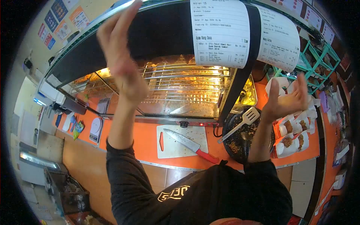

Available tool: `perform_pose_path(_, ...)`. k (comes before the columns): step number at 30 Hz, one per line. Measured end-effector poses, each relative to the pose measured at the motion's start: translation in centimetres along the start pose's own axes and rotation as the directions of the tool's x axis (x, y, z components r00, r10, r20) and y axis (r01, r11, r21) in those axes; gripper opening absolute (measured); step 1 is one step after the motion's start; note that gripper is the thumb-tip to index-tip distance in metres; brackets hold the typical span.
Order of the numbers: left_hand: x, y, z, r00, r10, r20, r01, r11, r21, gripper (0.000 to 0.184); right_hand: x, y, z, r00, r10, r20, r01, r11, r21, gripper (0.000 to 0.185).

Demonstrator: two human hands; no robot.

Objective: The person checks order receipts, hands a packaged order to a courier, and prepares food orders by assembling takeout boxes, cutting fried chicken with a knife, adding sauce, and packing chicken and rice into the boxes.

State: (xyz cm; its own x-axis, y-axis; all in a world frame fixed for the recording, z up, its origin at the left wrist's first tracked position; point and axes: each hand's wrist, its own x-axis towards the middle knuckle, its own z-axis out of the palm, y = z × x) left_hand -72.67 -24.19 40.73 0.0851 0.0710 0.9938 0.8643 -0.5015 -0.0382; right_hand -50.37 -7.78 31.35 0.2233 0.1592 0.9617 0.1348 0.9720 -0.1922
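Left hand (pixel 125 71) at ten o'clock, right hand (pixel 283 103) at three; both raised, fingers extended, seemingly empty. Paper receipts (pixel 221 35) hang at one o'clock, probably light and easily torn; best pinched at a lower edge. Behind stands a glass cabinet (pixel 161 119); a knife (pixel 182 140) lies at six, a black pan (pixel 233 145) at four.

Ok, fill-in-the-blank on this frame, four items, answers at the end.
The long steel knife on the white rectangular cutting board has a ____ handle.
The printed white paper receipts hanging at the top number ____.
The bare hand seen against the glass-fronted lit cabinet is the person's ____.
The flat countertop under the board is coloured ____.

Missing words: red; two; left; orange.
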Motion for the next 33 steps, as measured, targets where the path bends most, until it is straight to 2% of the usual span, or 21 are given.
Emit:
perform_pose_path(1, -1.4, 0.7, -0.5, 0.995, -0.071, -0.076, 0.067, 0.996, -0.051, 0.062, 1.5, 0.1, -0.2, 0.989, 0.016, 0.144, -0.004, 0.996, -0.089, 0.069)
perform_pose_path(2, -3.5, 0.9, -1.9, 0.993, -0.122, -0.011, 0.122, 0.988, 0.092, 0.073, 1.7, 0.5, 0.1, 0.990, 0.014, 0.140, -0.001, 0.995, -0.096, 0.069)
perform_pose_path(4, -7.2, 2.4, -3.1, 0.983, -0.174, -0.060, 0.178, 0.982, 0.067, 0.055, 1.9, 1.5, 0.6, 0.948, 0.203, 0.246, -0.266, 0.929, 0.258, 0.078)
perform_pose_path(6, -11.0, 3.5, -4.2, 0.963, -0.271, -0.002, 0.269, 0.956, 0.119, 0.043, 1.9, 1.8, 0.0, 0.932, 0.225, 0.283, -0.290, 0.932, 0.216, 0.079)
perform_pose_path(7, -13.5, 3.9, -4.5, 0.918, -0.395, -0.017, 0.395, 0.915, 0.083, 0.040, 1.6, 1.4, -0.5, 0.888, 0.323, 0.327, -0.429, 0.838, 0.338, 0.079)
perform_pose_path(8, -15.9, 4.4, -4.6, 0.857, -0.515, -0.024, 0.515, 0.856, 0.046, 0.037, 1.3, 1.0, -0.9, 0.829, 0.407, 0.383, -0.552, 0.706, 0.444, 0.079)
perform_pose_path(11, -21.4, 6.7, -4.7, 0.594, -0.804, 0.003, 0.804, 0.594, 0.006, 0.030, 0.1, 0.5, -1.4, 0.817, 0.426, 0.389, -0.570, 0.700, 0.430, 0.077)
perform_pose_path(14, -27.8, 10.5, -4.5, 0.321, -0.947, 0.030, 0.942, 0.316, -0.114, 0.023, -1.3, 0.3, -1.5, 0.781, 0.471, 0.410, -0.620, 0.664, 0.419, 0.077)
perform_pose_path(16, -31.3, 13.3, -4.9, 0.330, -0.921, 0.208, 0.913, 0.367, 0.176, 0.013, -2.3, 0.2, -1.5, 0.706, 0.547, 0.450, -0.708, 0.564, 0.424, 0.076)
perform_pose_path(18, -34.5, 16.4, -5.6, 0.180, -0.904, 0.389, 0.880, 0.325, 0.348, 0.006, -4.0, 1.1, -1.9, 0.697, 0.559, 0.450, -0.716, 0.572, 0.400, 0.075)
perform_pose_path(20, -37.9, 18.9, -6.4, 0.145, -0.885, 0.443, 0.867, 0.329, 0.373, 0.006, -5.3, 1.9, -2.3, 0.730, 0.493, 0.474, -0.668, 0.663, 0.338, 0.073)
perform_pose_path(21, -39.7, 19.8, -7.2, 0.139, -0.884, 0.446, 0.867, 0.326, 0.376, 0.006, -5.1, 0.9, -2.0, 0.708, 0.538, 0.457, -0.698, 0.634, 0.334, 0.069)
perform_pose_path(23, -43.1, 21.3, -9.3, 0.002, -0.839, 0.544, 0.858, 0.281, 0.431, 0.015, -5.8, 1.0, -2.5, 0.707, 0.572, 0.415, -0.700, 0.648, 0.300, 0.067)
perform_pose_path(24, -44.9, 22.2, -10.5, -0.002, -0.838, 0.546, 0.856, 0.281, 0.434, 0.015, -6.3, 1.1, -2.7, 0.710, 0.596, 0.374, -0.699, 0.663, 0.270, 0.066)
perform_pose_path(26, -47.6, 23.5, -12.5, -0.151, -0.851, 0.503, 0.701, 0.267, 0.662, 0.023, -8.3, 1.7, -3.4, 0.704, 0.641, 0.306, -0.710, 0.637, 0.301, 0.059)
perform_pose_path(27, -47.0, 23.9, -13.1, -0.339, -0.827, 0.448, 0.613, 0.167, 0.772, 0.028, -9.4, 2.1, -4.2, 0.677, 0.674, 0.295, -0.736, 0.615, 0.283, 0.053)
perform_pose_path(28, -48.3, 24.5, -14.0, -0.338, -0.829, 0.445, 0.611, 0.167, 0.774, 0.028, -10.7, 2.1, -4.6, 0.649, 0.705, 0.285, -0.761, 0.592, 0.266, 0.046)
perform_pose_path(30, -54.3, 26.9, -16.9, -0.425, -0.829, 0.363, 0.489, 0.127, 0.863, 0.025, -13.4, 0.7, -4.8, 0.564, 0.783, 0.263, -0.825, 0.521, 0.218, 0.027)
perform_pose_path(32, -59.3, 29.2, -20.3, -0.453, -0.827, 0.332, 0.466, 0.097, 0.879, 0.027, -15.9, -1.7, -4.4, 0.397, 0.831, 0.390, -0.915, 0.330, 0.231, 0.015)
perform_pose_path(33, -61.3, 30.3, -22.0, -0.506, -0.816, 0.280, 0.399, 0.067, 0.915, 0.029, -16.9, -3.1, -4.1, 0.315, 0.807, 0.499, -0.949, 0.276, 0.152, 0.010)
